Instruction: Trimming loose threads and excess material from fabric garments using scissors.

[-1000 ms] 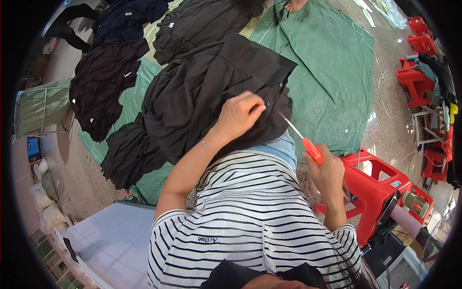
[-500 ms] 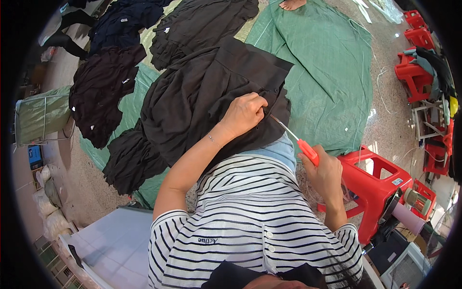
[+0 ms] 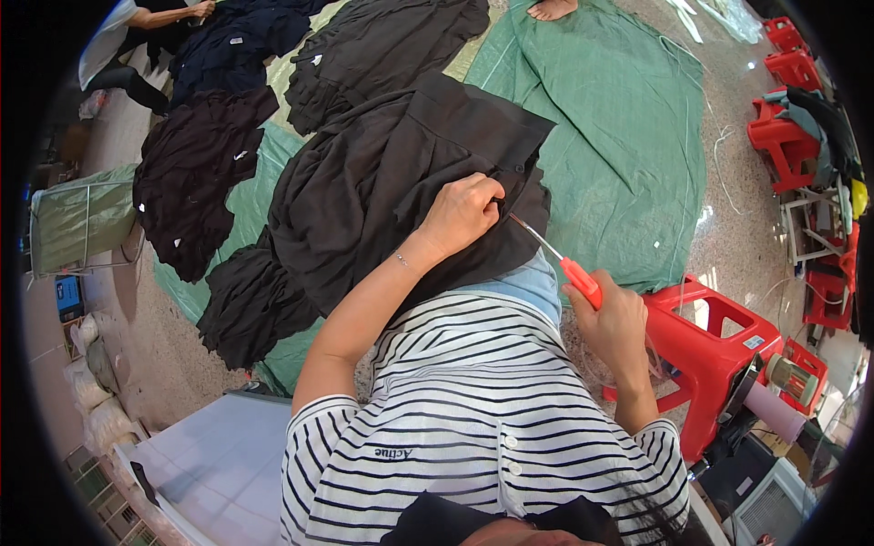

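A dark brown-black garment (image 3: 364,173), bunched and with a wide flat band at its far end, lies across my lap. My left hand (image 3: 462,214) is closed on its edge, pinching the cloth beside a small round button (image 3: 519,168). In my right hand (image 3: 614,318) is a slim tool with a red handle (image 3: 581,282) and a thin metal shaft, much like a screwdriver. The shaft points up and left, its tip at the garment's edge close to my left fingers. Whether the tip goes into the cloth I cannot tell.
Dark garments (image 3: 196,182) lie in heaps on green sheeting (image 3: 619,136) ahead and to the left. A red stool (image 3: 710,337) stands by my right arm, with more red stools (image 3: 778,141) beyond. Another person's arm (image 3: 168,16) is at far left, a bare foot (image 3: 552,9) ahead.
My hands, the tool and the garment have hardly moved. At the far left, the other person has leaned further into view, an arm now reaching over the dark cloth.
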Tool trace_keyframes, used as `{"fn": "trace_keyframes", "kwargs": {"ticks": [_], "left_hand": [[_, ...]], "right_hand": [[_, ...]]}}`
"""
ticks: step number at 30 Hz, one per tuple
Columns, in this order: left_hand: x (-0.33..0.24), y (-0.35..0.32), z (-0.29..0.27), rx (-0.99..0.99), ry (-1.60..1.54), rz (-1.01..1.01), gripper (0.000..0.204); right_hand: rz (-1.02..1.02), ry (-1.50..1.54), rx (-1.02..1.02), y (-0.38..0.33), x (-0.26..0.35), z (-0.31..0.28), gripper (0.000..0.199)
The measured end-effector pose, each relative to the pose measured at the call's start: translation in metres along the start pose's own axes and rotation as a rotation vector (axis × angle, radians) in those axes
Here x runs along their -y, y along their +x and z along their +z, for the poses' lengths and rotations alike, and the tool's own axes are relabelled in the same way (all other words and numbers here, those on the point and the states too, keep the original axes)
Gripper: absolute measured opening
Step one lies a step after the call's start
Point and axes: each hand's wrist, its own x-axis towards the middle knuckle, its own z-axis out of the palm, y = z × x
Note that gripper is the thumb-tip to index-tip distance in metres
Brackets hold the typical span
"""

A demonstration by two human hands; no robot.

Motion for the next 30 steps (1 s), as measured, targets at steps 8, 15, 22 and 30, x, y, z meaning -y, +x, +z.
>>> {"fn": "trace_keyframes", "kwargs": {"ticks": [8,15,22,30], "left_hand": [[-0.055,0.034,-0.004,-0.071,0.418,-0.101,0.100],[-0.004,0.049,-0.028,-0.127,0.075,-0.243,0.024],[0.039,0.000,-0.139,-0.631,-1.518,-0.560,0.062],[0.057,0.075,-0.156,-0.571,-0.793,-0.813,0.038]], "right_hand": [[0.174,0.190,-0.273,0.017,-0.014,0.006,0.024],[0.114,0.195,-0.377,0.024,-0.030,0.016,0.024],[0.217,0.160,-0.331,0.038,-0.039,0.020,0.026],[0.124,0.155,-0.328,0.055,-0.034,0.029,0.024]]}}
